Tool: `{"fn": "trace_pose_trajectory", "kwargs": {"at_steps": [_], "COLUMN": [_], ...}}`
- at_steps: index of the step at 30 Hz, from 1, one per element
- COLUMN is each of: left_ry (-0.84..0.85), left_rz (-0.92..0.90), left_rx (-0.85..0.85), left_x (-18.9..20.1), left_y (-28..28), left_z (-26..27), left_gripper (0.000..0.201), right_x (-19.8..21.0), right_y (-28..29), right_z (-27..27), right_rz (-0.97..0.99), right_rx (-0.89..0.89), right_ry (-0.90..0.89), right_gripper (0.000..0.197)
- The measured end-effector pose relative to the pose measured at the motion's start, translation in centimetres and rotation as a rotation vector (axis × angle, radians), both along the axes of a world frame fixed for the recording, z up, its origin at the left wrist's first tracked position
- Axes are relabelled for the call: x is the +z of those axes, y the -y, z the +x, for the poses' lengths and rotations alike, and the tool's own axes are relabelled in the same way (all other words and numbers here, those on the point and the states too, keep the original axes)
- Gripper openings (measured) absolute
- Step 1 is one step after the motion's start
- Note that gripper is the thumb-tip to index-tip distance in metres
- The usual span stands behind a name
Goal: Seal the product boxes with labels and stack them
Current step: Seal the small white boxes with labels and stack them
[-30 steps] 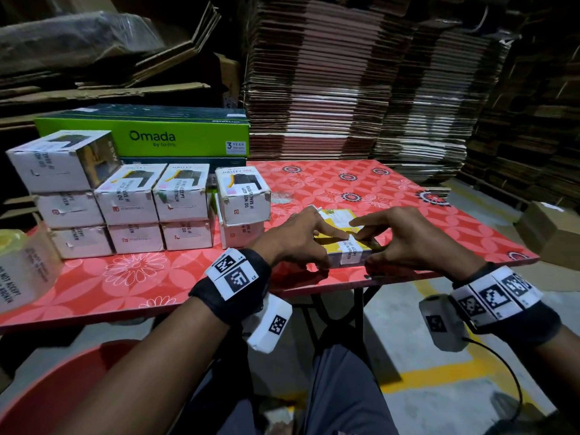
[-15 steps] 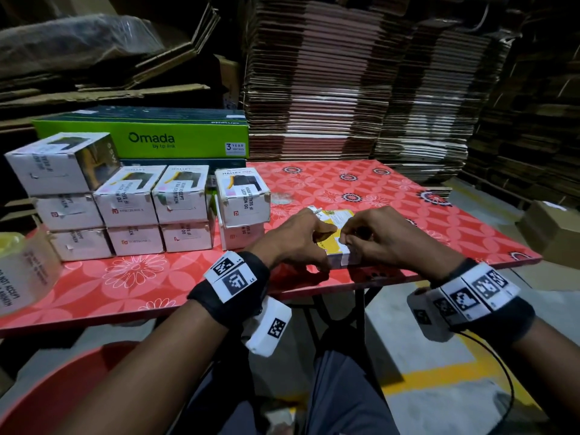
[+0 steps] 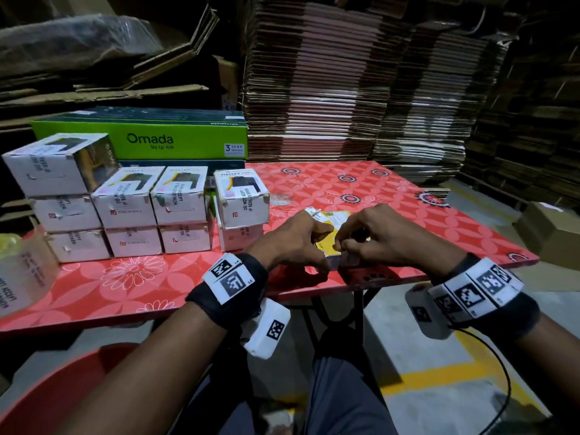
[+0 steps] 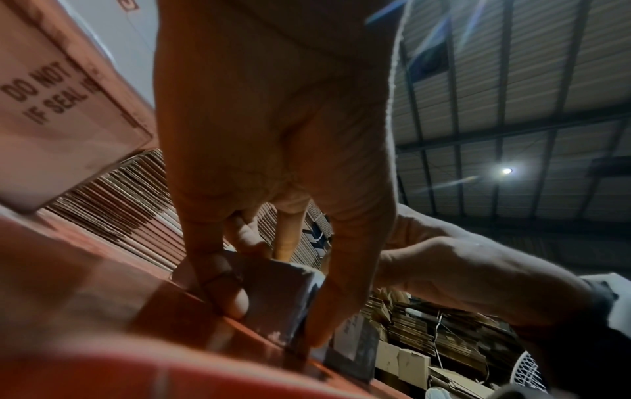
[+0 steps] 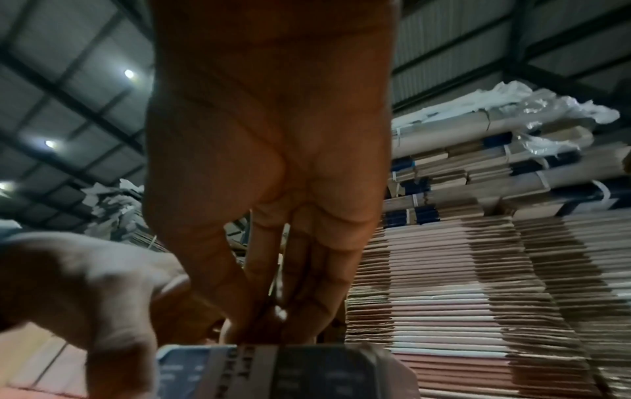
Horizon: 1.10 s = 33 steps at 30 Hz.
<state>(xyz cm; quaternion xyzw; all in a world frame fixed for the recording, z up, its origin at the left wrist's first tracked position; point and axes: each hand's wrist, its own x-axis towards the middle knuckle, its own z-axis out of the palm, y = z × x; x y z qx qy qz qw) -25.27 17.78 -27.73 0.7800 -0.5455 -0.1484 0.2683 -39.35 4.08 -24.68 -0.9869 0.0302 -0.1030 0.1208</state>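
Observation:
A small yellow and white product box [image 3: 340, 218] lies near the front edge of the red flowered table [image 3: 392, 196]. My left hand [image 3: 323, 249] grips the box's left end, thumb and fingers curled round it, as the left wrist view shows on the box [image 4: 273, 286]. My right hand [image 3: 343, 246] is over the box's near end, with curled fingertips pinching a printed seal label [image 5: 239, 364] that runs over the box's edge. To the left stands a stack of sealed white boxes [image 3: 125, 211], two and three high.
A roll of seal labels [image 3: 22, 277] sits at the table's left edge. A long green Omada carton [image 3: 150, 142] lies behind the stack. Tall piles of flat cardboard [image 3: 345, 89] stand behind the table. A brown carton [image 3: 552, 233] is on the floor at right.
My right hand has moved left from the box's right side onto its near end, and its fingers have curled in on the label. The left hand has kept its hold.

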Motion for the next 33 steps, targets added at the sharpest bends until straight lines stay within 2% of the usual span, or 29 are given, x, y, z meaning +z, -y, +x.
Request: {"fn": "trace_pose_trajectory", "kwargs": {"at_steps": [2, 4, 6, 9, 12, 16, 18, 23, 25, 27, 29, 31, 33], "left_ry": [-0.001, -0.005, -0.006, -0.021, -0.007, -0.032, -0.042, -0.058, -0.064, -0.066, -0.067, -0.076, -0.07], "left_rz": [-0.01, -0.029, -0.042, -0.045, -0.061, -0.061, -0.062, -0.051, -0.051, -0.052, -0.053, -0.062, -0.046], "left_rx": [0.012, 0.013, -0.005, -0.02, -0.022, -0.022, -0.003, 0.02, 0.019, 0.013, 0.01, 0.022, 0.023], "left_x": [-0.2, -0.5, -0.5, -0.3, -0.2, -0.1, -0.1, -0.1, 0.0, 0.0, 0.0, 0.0, 0.1], "left_y": [0.0, 0.1, 0.1, 0.0, 0.1, 0.0, -0.1, -0.1, -0.1, -0.1, -0.1, -0.2, -0.1], "left_z": [0.1, 0.3, 0.3, 0.3, 0.4, 0.3, 0.2, 0.2, 0.2, 0.1, 0.1, 0.2, 0.2], "left_gripper": [0.04, 0.044, 0.04, 0.034, 0.046, 0.035, 0.033, 0.04, 0.042, 0.048, 0.064, 0.078, 0.074], "right_x": [-0.2, -0.5, -0.4, 0.4, 0.1, -1.3, -1.8, -2.5, -2.2, -1.2, -0.1, 0.5, 0.3], "right_y": [0.3, 0.6, 0.8, 1.1, 1.0, 0.5, 0.5, -0.3, -0.2, 0.6, 1.7, 2.1, 1.8], "right_z": [0.8, 1.4, 1.6, 0.4, -0.6, -0.4, 0.0, 0.3, 0.5, 0.5, 0.0, -0.5, -0.8], "right_rz": [-0.007, -0.043, -0.062, 0.068, 0.044, -0.077, -0.103, -0.102, -0.08, 0.023, 0.171, 0.196, 0.127], "right_rx": [-0.021, -0.024, 0.0, 0.021, 0.027, 0.022, 0.015, -0.016, -0.028, -0.05, -0.023, 0.013, 0.034], "right_ry": [0.011, 0.011, -0.007, -0.034, -0.03, 0.071, 0.118, 0.175, 0.147, 0.048, -0.037, -0.025, 0.018], "right_gripper": [0.02, 0.022, 0.02, 0.021, 0.038, 0.057, 0.061, 0.045, 0.046, 0.055, 0.054, 0.034, 0.01]}}
